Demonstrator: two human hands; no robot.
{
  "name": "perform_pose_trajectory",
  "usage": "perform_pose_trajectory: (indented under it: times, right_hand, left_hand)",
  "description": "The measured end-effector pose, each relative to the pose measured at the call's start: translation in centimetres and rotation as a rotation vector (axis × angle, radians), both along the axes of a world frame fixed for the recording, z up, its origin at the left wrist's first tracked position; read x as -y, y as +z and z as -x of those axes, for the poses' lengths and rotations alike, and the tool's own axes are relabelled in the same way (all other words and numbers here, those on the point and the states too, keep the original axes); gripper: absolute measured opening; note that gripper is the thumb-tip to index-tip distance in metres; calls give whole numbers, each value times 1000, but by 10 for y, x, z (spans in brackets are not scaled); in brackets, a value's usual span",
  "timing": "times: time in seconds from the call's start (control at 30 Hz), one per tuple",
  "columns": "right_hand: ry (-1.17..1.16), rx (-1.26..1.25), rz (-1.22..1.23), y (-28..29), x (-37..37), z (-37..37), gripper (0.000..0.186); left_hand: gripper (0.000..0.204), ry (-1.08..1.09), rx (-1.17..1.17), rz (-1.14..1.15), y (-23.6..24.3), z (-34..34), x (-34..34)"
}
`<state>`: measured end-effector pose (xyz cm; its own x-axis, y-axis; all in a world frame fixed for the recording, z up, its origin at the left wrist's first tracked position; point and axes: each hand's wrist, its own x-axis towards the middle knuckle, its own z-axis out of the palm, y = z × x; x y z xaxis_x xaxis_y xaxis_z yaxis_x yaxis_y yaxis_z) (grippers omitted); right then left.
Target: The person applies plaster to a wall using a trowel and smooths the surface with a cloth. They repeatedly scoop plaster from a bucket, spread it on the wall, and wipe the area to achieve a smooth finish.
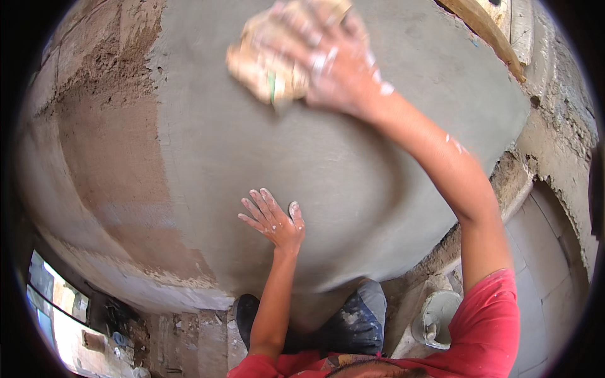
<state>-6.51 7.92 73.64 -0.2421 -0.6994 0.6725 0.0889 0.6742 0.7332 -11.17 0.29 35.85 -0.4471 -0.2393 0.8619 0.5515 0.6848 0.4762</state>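
High on the grey plastered wall (391, 170), my right hand (343, 72) is spread over a crumpled tan wad (255, 63) with a small green mark. The wad is blurred, so I cannot tell whether it is paper or cloth. It appears to lie against the plaster under my palm and fingers. Lower down, my left hand (277, 220) holds nothing, its fingers spread in front of the same wall. I cannot tell whether it touches the surface. White smears mark both hands and my right forearm.
Rough brown wall (113, 157) borders the smooth plaster on the left. A wooden piece (488, 38) lines the upper right edge. By my legs (362, 315), a pale bucket (438, 318) with residue inside stands at lower right. A bright window (63, 293) shows at lower left.
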Motion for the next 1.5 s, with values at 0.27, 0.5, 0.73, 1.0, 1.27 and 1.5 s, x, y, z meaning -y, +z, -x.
perform_pose_trajectory:
  times: [0.27,0.5,0.73,1.0,1.27,1.5]
  right_hand:
    - [123,-163,174,97,-31,-23,62]
    - [122,261,-219,-10,-60,-25,66]
    - [-260,-185,339,31,-94,-42,63]
    - [-185,-35,179,14,-144,-66,78]
    - [110,366,-144,-76,-148,-72,67]
    - [-331,-327,554,33,-225,-96,64]
  left_hand:
    - [89,-10,27,8,3,-5,-1]
    - [88,-20,92,29,5,-8,5]
    - [85,-17,-14,-4,4,-1,-2]
    - [83,4,-38,61,18,6,19]
    - [81,45,-61,72,16,7,21]
    - [81,39,-65,65,20,4,5]
